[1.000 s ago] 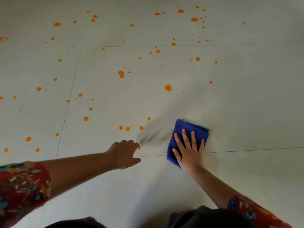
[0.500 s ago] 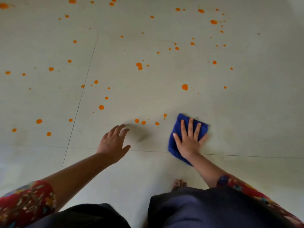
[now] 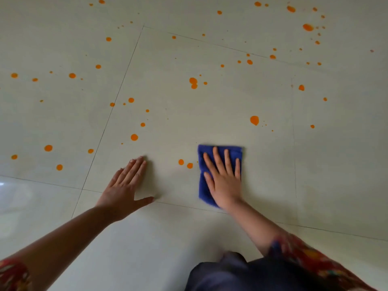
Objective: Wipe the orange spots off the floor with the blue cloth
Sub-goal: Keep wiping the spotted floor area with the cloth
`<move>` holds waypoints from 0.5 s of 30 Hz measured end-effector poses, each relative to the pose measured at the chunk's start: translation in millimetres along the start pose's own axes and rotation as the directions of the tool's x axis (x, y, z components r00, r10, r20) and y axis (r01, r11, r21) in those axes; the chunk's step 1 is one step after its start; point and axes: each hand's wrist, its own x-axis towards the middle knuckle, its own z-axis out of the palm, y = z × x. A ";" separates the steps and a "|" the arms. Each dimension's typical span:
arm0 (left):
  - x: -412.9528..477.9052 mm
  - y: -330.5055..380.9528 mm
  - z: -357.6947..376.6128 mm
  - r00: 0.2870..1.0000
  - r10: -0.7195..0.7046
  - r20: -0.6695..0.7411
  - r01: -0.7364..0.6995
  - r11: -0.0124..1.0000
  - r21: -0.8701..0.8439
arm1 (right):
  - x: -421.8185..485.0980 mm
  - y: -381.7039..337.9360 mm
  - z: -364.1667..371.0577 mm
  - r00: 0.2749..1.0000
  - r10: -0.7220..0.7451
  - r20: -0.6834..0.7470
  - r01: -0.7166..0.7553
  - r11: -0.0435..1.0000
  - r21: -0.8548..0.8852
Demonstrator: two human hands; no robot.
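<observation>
Pressing the cloth (image 3: 203,193) flat with spread fingers, the right hand (image 3: 224,181) might have smeared the nearby spots (image 3: 181,162) into streaks; the left hand (image 3: 123,190), splayed flat on the floor (image 3: 210,238), braced.

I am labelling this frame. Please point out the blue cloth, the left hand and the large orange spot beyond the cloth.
blue cloth (image 3: 232,150): head view, top edge.
left hand (image 3: 123,185): head view, its back.
large orange spot (image 3: 254,120): head view, its middle.

Open flat floor (image 3: 210,118) ahead and right of blue cloth (image 3: 202,183); leftward two orange spots (image 3: 181,162), then left hand (image 3: 123,185) lying flat, well apart.
</observation>
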 end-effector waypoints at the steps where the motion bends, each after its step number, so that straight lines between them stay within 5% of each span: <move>1: 2.8 1.2 2.4 1.000 0.003 -0.002 -0.003 1.000 0.004 | -21.1 8.5 1.6 0.998 -0.056 -0.003 0.056 0.998 -0.011; 3: 6.3 2.1 5.5 1.000 -0.009 0.015 0.009 1.000 0.000 | -31.7 38.8 2.0 0.999 -0.041 -0.028 0.041 0.999 0.004; 8: 5.9 3.7 8.0 1.000 -0.012 -0.003 0.012 1.000 0.000 | 70.8 33.9 -10.0 0.957 0.283 -0.057 -0.279 0.958 0.068; 11: 7.9 3.5 11.0 0.999 -0.007 -0.039 0.007 1.000 0.008 | 76.8 -25.0 -7.5 0.992 -0.049 -0.114 0.053 0.998 0.036; 13: 7.1 2.5 11.3 0.999 -0.013 -0.046 0.013 1.000 0.001 | 27.9 -32.0 -3.5 0.935 -0.349 -0.058 0.349 0.937 -0.011; 15: 7.8 2.1 11.8 0.998 -0.009 -0.058 0.009 1.000 0.002 | -15.2 2.6 -3.7 0.884 -0.468 -0.019 0.467 0.884 -0.008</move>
